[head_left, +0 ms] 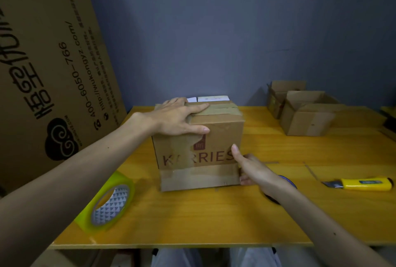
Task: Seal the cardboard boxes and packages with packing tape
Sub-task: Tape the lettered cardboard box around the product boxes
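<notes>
Left hand (177, 117) is draped over the top near-left corner of the cardboard box (199, 148), palm down, fingers spread and flat across the taped top seam, thumb lying along the front face. So that grip is apart and just pressing, not clamped on anything. The forearm comes in from the lower left.

Right hand (254, 170) is against the box's lower right edge, thumb pointing up the front corner, the other fingers curled around the right side. They're hidden behind the box, so I can't tell how tight that grip is, but it looks like it's bracing the box.

The box sits between the two hands, mid-counter, with "KARRIES" printed in dark red on the front, partly under torn tape, plus a small red logo above it that I can't read.

Below the left forearm, a roll of packing tape (109, 204) leans on the yellow counter (192, 219). Right of the right hand is a yellow utility knife (364, 184). Farther back on the right are two open boxes (304, 114). Left of the left arm leans a big cardboard sheet (53, 63) reading "400-6050-766" and a wukongyz.com address.
</notes>
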